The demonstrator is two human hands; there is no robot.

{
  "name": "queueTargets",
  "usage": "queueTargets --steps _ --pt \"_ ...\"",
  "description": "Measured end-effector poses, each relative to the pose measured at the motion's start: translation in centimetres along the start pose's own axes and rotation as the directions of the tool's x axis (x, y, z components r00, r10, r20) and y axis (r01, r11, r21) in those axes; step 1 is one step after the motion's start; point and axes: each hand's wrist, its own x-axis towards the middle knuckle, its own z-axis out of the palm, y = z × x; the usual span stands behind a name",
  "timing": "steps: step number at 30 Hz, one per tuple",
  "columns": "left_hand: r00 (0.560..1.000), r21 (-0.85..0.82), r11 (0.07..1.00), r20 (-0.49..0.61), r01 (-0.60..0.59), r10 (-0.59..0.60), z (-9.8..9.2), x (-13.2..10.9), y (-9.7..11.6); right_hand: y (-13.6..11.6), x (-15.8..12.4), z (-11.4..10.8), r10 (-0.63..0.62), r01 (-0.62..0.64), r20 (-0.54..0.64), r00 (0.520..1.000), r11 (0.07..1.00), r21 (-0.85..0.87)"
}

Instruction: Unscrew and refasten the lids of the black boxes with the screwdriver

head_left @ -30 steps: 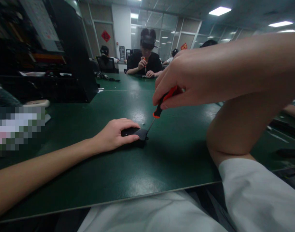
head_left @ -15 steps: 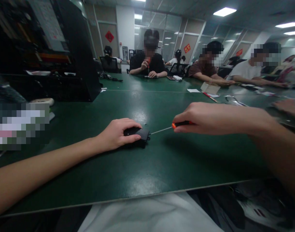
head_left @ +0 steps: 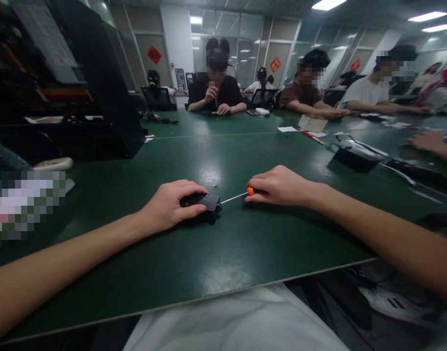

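Note:
A small black box-like device (head_left: 209,203) rests on the green table, with my left hand (head_left: 174,204) closed round its left end, thumb on the near side and fingers over the top. My right hand (head_left: 272,186) grips a screwdriver by its orange and black handle (head_left: 250,191). The thin metal shaft (head_left: 233,198) runs left, and its tip meets the right end of the black device near a small tab. Whether the tip sits in a screw or a slot is too small to tell.
A black cabinet (head_left: 113,97) stands at the back left. On the right lie a black box (head_left: 355,160) with cables, a small cardboard box (head_left: 313,123) and a red pencil-like stick (head_left: 311,137). Co-workers sit across the green table (head_left: 165,273); one person (head_left: 216,87) also holds a screwdriver.
My right hand has come lower, its wrist and forearm dropping towards the table, with the screwdriver still at the device. The whole view has shifted slightly. My left hand keeps its hold.

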Motion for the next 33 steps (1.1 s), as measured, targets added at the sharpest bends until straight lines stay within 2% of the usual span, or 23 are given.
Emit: queueTargets --steps 4,9,12,15,18,21,23,25,29,33 --pt "1.000 -0.001 1.000 -0.008 -0.008 0.008 0.1 -0.1 -0.1 -0.2 -0.1 0.4 0.006 -0.014 -0.071 0.997 0.994 -0.108" --pt "1.000 0.024 1.000 0.005 -0.021 0.021 0.0 -0.3 -0.1 -0.1 0.4 2.2 -0.003 0.003 0.011 1.000 1.000 0.022" --pt "0.999 0.035 0.998 0.017 -0.045 0.044 -0.1 -0.3 0.0 0.0 0.7 2.7 0.003 -0.003 0.032 0.999 1.000 0.013" --pt "0.999 0.033 0.999 0.016 -0.040 0.040 -0.1 -0.3 0.1 -0.2 0.6 1.9 0.017 -0.015 0.013 1.000 0.993 -0.114" --pt "1.000 0.029 0.999 0.013 -0.028 0.027 -0.2 -0.2 0.1 -0.9 0.1 0.1 0.030 -0.038 -0.035 0.999 0.969 -0.245" --pt "1.000 0.040 0.999 0.015 -0.016 0.015 -0.2 -0.2 0.2 -1.9 0.0 -1.1 0.043 -0.065 -0.078 0.996 0.951 -0.303" --pt "1.000 0.045 0.999 0.019 -0.007 0.006 -0.2 -0.1 0.3 -2.7 0.2 -0.8 0.039 -0.058 -0.077 0.996 0.964 -0.258" --pt "1.000 0.044 0.999 0.020 -0.001 0.000 -0.2 -0.1 0.3 -3.2 0.6 -0.1 0.033 -0.039 -0.046 0.998 0.990 -0.139" --pt "1.000 0.031 0.999 0.006 0.011 -0.011 -0.1 -0.2 0.2 -2.8 1.1 1.3 0.015 -0.018 0.035 0.999 0.997 0.078" --pt "1.000 0.005 1.000 -0.002 0.018 -0.018 -0.1 -0.2 0.2 -1.6 0.8 1.1 0.009 -0.012 0.040 0.999 0.997 0.073"
